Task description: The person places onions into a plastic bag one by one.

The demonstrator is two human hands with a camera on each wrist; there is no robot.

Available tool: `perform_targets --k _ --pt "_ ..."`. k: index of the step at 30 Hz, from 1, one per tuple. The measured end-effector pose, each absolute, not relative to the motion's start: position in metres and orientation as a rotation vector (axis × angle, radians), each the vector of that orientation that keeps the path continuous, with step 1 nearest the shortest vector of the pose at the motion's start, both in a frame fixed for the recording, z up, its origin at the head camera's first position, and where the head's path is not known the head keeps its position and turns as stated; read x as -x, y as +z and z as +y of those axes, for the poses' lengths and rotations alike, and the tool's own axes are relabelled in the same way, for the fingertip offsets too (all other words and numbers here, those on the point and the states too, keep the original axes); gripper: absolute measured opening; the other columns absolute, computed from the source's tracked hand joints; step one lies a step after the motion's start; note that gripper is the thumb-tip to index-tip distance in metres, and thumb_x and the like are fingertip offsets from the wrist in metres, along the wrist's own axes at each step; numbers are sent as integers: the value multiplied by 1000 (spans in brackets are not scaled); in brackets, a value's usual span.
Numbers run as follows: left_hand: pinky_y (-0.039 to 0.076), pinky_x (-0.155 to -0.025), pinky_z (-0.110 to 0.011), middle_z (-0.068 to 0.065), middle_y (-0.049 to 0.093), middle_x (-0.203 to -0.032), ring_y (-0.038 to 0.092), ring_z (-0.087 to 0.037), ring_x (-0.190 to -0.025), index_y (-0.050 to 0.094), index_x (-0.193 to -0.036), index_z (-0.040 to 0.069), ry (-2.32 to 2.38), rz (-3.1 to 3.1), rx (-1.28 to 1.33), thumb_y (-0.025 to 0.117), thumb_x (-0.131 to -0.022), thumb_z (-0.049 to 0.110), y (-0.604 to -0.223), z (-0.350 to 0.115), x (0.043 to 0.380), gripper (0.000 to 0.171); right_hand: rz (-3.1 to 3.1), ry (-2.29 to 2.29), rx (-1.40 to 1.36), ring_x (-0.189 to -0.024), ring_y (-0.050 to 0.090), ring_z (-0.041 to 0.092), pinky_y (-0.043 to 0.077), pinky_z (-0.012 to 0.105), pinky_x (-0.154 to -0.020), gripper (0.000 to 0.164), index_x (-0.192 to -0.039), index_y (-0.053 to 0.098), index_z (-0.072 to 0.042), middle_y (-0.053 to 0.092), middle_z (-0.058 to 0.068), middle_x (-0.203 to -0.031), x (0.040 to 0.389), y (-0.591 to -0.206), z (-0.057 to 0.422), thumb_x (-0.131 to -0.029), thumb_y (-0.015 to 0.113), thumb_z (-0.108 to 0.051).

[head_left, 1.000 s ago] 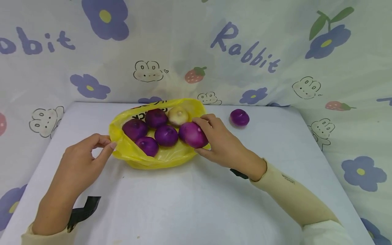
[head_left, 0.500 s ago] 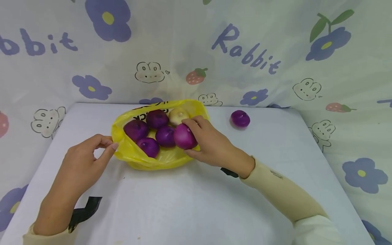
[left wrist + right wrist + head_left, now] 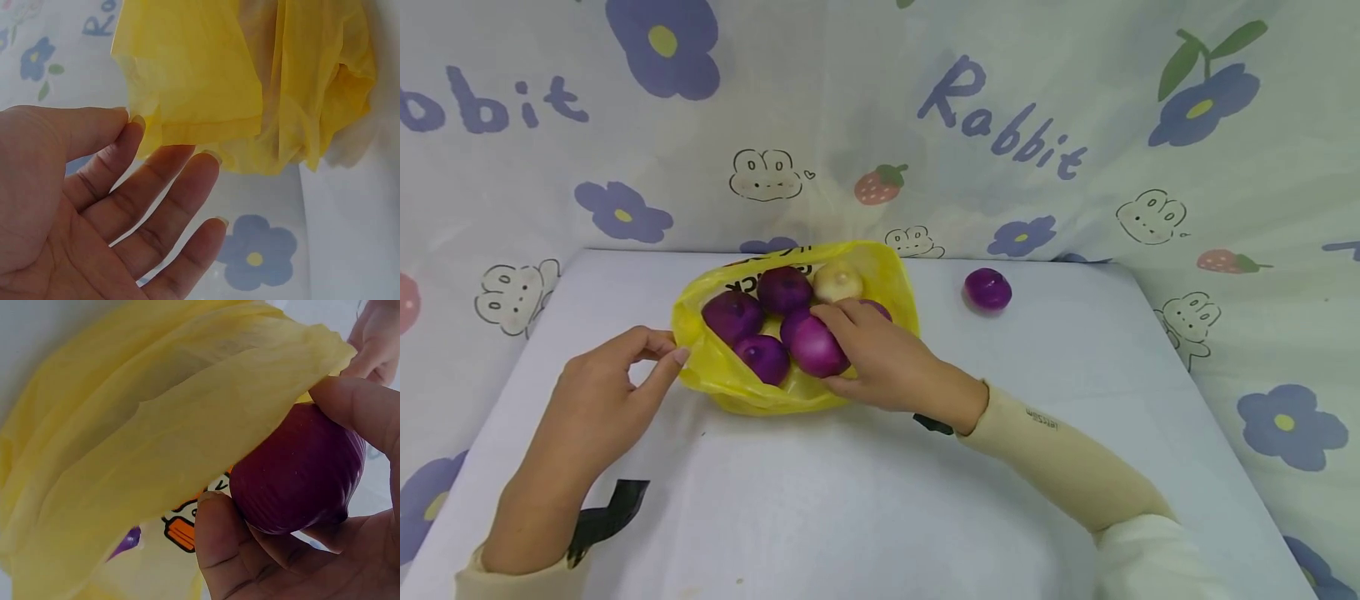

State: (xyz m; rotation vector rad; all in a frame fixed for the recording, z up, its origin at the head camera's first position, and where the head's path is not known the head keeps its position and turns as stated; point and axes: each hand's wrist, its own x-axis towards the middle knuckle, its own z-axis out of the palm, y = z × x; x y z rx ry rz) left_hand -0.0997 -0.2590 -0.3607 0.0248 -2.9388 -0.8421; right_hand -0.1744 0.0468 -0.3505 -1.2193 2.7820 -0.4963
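A yellow plastic bag (image 3: 775,404) lies with its mouth spread, several purple onions (image 3: 732,315) and one pale yellow onion (image 3: 837,282) inside it. My left hand (image 3: 606,400) pinches the bag's left edge; in the left wrist view thumb and index fingertip (image 3: 136,123) meet on the plastic while the other fingers extend loosely. Over the bag's right half, my right hand (image 3: 891,358) grips a purple onion (image 3: 816,347), thumb on one side and fingers on the other. This onion partly hides others behind it. The right wrist view shows the held onion (image 3: 297,472) beside the bag's rim.
Another purple onion (image 3: 988,289) rests alone on the white tabletop (image 3: 850,508), right of the bag near the back edge. Behind the table hangs a printed cloth (image 3: 820,100) with flowers and rabbits.
My right hand has moved left with the purple onion, from the bag's right side toward its middle. The left hand keeps its pinch in nearly the same place.
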Motion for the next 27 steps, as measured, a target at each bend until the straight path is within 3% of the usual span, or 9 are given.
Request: perform_targets --k 12,22,27 --pt "51 -78 -58 -17 72 -115 61 -40 -98 66 -121 6 -841 -2893 26 64 -105 30 -360 -261 100 30 2771 -386 1118 -131 53 25 50 38 -106 85 -152 46 -8 54 12 -144 176 -359 26 -88 82 -50" --pt "51 -85 -65 -18 70 -123 60 -43 -112 67 -121 7 -896 -2895 90 65 -105 29 -361 -261 99 27 2696 -215 1176 -99 60 16 54 26 -85 69 -133 56 -13 60 4 -113 173 -374 14 -87 80 -58" --pt "51 -85 -65 -18 70 -124 61 -43 -114 68 -118 8 -905 -2875 109 66 -105 28 -361 -261 98 24 2665 -214 1192 -91 61 15 54 24 -82 67 -133 55 -12 56 6 -113 168 -380 9 -87 82 -53"
